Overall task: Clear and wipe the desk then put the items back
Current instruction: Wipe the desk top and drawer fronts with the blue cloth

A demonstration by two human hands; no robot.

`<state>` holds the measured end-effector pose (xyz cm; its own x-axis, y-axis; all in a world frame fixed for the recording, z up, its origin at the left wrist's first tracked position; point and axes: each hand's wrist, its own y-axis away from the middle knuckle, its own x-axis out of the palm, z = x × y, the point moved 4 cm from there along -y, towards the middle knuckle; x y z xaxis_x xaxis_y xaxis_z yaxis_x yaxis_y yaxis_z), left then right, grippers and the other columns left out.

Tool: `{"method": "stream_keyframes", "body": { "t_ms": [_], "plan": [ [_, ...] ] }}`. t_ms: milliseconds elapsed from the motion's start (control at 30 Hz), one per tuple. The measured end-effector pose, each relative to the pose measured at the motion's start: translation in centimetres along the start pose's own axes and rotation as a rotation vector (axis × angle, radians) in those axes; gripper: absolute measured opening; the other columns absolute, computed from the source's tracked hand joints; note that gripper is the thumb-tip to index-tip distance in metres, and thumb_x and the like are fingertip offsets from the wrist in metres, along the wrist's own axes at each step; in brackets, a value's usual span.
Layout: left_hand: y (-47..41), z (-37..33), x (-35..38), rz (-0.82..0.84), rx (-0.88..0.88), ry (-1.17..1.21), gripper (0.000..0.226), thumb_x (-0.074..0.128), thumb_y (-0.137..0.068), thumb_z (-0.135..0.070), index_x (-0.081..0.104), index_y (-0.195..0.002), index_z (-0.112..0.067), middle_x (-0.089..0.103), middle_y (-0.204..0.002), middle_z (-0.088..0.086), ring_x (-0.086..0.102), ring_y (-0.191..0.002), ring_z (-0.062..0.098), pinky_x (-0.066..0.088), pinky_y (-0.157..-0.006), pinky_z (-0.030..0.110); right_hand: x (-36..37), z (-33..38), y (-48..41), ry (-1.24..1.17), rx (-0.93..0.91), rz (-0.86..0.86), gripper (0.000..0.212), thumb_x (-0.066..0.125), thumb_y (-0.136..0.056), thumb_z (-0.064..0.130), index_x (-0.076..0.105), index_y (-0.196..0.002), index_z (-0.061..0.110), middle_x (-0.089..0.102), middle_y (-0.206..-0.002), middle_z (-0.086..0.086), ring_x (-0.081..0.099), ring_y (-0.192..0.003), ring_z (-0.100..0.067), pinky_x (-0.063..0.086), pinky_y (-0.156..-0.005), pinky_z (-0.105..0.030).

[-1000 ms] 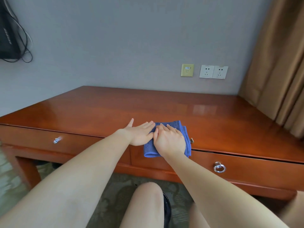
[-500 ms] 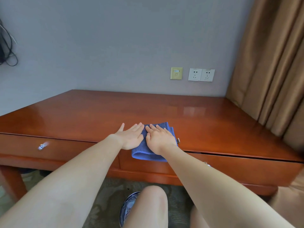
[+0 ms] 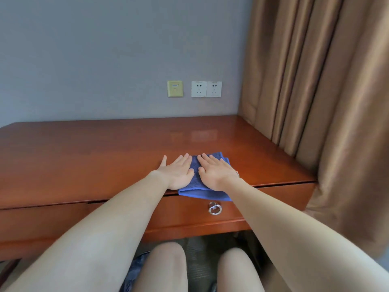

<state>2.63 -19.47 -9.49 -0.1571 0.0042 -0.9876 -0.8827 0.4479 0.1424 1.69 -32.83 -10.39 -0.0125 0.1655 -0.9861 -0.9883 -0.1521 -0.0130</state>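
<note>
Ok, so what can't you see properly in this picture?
Head view:
- Folded blue cloth: partly covered by the flat left hand and right hand.
- Small shiny bit beside the right wrist: too small to identify.
- Glossy red-brown wooden desk: left end cut off by the picture edge.
- Yellow wall plate: its markings are too small to read.

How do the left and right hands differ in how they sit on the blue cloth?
The right hand lies wholly on the cloth, while the left hand covers only its left edge and rests mostly on bare desk. The left hand's thumb is splayed wide; the right hand's lies close in. Both are flat, fingers straight.
</note>
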Motion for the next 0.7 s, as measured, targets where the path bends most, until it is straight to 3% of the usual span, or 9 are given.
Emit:
{"method": "stream_keyframes", "body": {
  "t_ms": [333, 700],
  "plan": [
    [-6.4, -10.0, -0.1, 0.001, 0.16, -0.038, 0.058, 0.008, -0.104, -0.039, -0.008, -0.155, -0.018, -0.013, -0.162, -0.003, -0.011, -0.149, 0.013, -0.012, -0.116, 0.056, -2.2, -10.9, 3.5, 0.022, 0.18, -0.01, 0.054, 0.013, -0.104, 0.035, 0.003, -0.156, 0.023, -0.001, -0.163, 0.004, -0.003, -0.15, -0.015, -0.002, -0.121, -0.038],
    [-7.8, -7.5, -1.5, 0.025, 0.152, -0.112, 0.057, 0.007, -0.103, -0.036, -0.008, -0.155, -0.017, -0.011, -0.163, -0.003, -0.008, -0.149, 0.011, -0.014, -0.116, 0.055, -1.8, -9.7, -0.4, 0.065, 0.168, 0.014, 0.055, 0.012, -0.104, 0.031, 0.0, -0.156, 0.016, -0.004, -0.163, -0.001, -0.008, -0.15, -0.02, -0.004, -0.12, -0.041]
  ]
}}
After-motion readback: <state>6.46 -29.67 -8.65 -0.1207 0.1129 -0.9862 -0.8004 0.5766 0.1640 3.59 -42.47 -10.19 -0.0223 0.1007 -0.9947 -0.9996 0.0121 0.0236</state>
